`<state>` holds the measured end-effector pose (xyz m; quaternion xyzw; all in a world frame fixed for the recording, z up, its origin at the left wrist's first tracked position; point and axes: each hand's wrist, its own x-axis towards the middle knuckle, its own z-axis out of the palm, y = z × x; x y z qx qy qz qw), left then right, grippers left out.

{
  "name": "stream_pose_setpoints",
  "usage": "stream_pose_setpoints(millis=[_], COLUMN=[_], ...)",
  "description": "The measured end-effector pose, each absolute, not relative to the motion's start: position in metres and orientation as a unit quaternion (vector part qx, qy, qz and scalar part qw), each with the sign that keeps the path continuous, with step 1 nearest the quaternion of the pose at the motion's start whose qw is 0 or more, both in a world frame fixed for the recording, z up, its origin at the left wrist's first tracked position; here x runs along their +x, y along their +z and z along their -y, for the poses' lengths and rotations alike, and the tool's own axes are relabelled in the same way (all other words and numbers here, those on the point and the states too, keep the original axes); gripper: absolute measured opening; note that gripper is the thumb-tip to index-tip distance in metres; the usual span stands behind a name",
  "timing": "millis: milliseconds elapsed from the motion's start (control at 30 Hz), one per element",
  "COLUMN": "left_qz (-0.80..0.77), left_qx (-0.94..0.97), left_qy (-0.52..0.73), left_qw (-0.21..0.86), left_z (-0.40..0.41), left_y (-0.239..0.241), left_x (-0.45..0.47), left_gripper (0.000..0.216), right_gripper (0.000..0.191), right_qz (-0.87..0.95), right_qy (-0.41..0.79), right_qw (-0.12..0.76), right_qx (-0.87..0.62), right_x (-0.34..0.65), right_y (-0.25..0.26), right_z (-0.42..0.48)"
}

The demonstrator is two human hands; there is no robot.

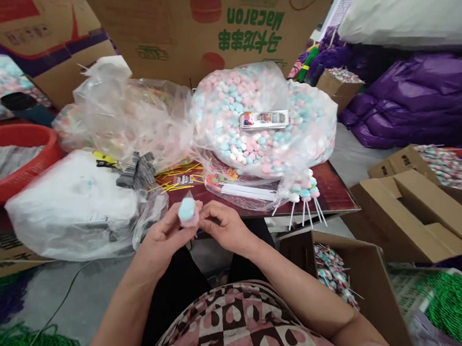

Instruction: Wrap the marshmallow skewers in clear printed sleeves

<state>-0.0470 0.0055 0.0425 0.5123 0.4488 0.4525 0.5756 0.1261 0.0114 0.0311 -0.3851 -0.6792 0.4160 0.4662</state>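
My left hand (167, 236) is closed around a wrapped marshmallow stick (187, 211), blue at the top and pink lower down, with a clear wrapper peak above it. Close against its right side, the fingers of my right hand (224, 226) are pinched together; what they hold is hidden. Just beyond my hands, yellow twist ties (178, 177) lie on the dark red table (335, 194). Finished-looking marshmallow sticks (305, 192) rest at the table's right edge, their white sticks hanging over. Behind is a large clear bag of pink, blue and white marshmallows (237, 96).
A white plastic-wrapped stack (80, 204) and a red basin (37, 142) stand at left. Down on the right, an open carton (368, 253) holds wrapped sticks, with another cardboard box (420, 209) beyond it. A big Macaron carton (153, 39) rises behind the table.
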Motion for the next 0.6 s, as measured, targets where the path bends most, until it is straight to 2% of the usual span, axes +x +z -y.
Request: stream_pose_setpoints(millis=[133,200,367,500,600], left_qz=[-0.366,-0.344,-0.336,-0.332,-0.368], left_qx=[0.677,0.731,0.788,0.784,0.736], left_qy=[0.383,0.359,0.317,0.262,0.288], left_qw=[0.511,0.467,0.407,0.455,0.489], left_z=[0.002,0.005,0.015,0.018,0.013], left_y=[0.045,0.043,0.030,0.025,0.024], left_x=[-0.039,-0.027,0.014,0.026,0.020], left_gripper=[0.034,0.030,0.035,0.050,0.042], right_gripper=[0.022,0.027,0.025,0.022,0.017], right_qz=[0.585,0.538,0.432,0.351,0.264], right_qy=[0.575,0.612,0.601,0.546,0.488], right_qw=[0.470,0.473,0.537,0.608,0.660], right_qx=[-0.326,-0.335,-0.405,-0.458,-0.506], right_x=[0.148,0.157,0.172,0.202,0.242], right_y=[0.032,0.027,0.003,-0.021,-0.045], right_z=[-0.001,0.010,0.044,0.076,0.106])
